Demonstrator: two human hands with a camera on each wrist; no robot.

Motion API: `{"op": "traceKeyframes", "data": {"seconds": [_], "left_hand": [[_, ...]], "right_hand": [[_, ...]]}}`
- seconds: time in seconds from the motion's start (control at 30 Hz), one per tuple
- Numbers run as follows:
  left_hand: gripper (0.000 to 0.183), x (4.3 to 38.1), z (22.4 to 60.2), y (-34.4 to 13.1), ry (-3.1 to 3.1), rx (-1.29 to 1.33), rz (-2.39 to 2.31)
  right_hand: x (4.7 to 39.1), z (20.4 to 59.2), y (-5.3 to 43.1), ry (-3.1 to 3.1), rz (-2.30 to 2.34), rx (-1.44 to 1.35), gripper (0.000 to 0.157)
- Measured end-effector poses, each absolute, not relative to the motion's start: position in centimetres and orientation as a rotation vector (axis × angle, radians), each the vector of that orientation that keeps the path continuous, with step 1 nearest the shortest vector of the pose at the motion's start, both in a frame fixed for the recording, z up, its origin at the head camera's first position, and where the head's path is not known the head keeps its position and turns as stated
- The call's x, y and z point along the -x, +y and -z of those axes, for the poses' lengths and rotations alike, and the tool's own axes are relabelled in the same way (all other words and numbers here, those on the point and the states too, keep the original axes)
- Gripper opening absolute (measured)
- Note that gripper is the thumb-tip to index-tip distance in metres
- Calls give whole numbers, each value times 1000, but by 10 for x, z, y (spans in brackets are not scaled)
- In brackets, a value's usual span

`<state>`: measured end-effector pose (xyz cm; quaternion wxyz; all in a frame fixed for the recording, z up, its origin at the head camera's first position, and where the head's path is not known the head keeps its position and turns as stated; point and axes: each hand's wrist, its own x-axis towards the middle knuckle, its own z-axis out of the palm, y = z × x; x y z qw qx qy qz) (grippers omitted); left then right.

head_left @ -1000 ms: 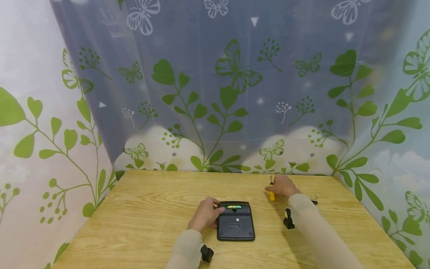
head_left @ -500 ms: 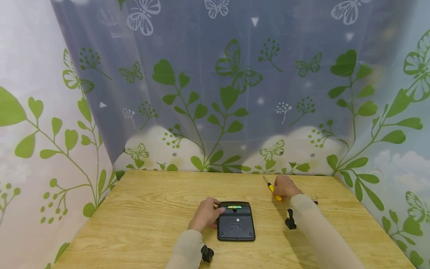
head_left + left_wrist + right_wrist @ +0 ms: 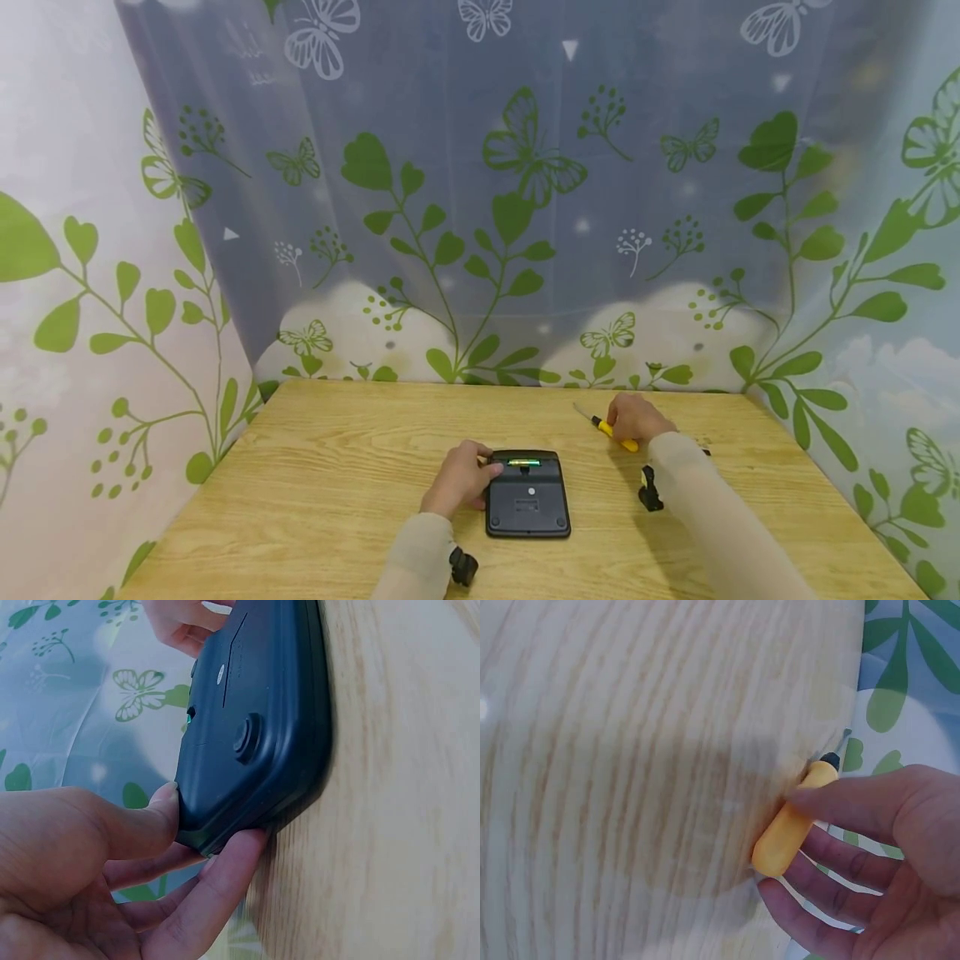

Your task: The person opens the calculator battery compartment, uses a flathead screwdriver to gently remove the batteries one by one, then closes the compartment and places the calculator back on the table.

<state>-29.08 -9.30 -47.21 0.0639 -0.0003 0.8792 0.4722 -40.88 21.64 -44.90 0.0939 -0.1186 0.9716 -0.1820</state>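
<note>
A black calculator lies face down on the table, a green battery showing in its open compartment. My left hand grips its upper left corner. In the left wrist view the thumb lies on the upper surface and fingers are against the edge below. Farther back on the right, my right hand pinches a screwdriver by its yellow handle. Its shaft points away to the left, low over the table. The right wrist view shows the thumb across the yellow handle, other fingers behind it.
The wooden table meets a patterned curtain at its far edge. A small dark object lies beside my right sleeve, partly hidden. Each wrist carries a black camera mount.
The screwdriver has turned in my right hand: its tip swung left and its handle end moved right and nearer. My left hand and the calculator have stayed in place.
</note>
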Motion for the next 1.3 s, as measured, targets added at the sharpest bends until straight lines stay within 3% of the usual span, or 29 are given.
{"op": "traceKeyframes", "data": {"seconds": [0.57, 1.3], "left_hand": [[42, 291, 472, -93, 2668, -3, -1423], [42, 289, 471, -92, 2673, -7, -1427]], "right_hand": [[407, 452, 204, 2986, 418, 393, 15], [409, 451, 203, 2930, 279, 504, 20]]}}
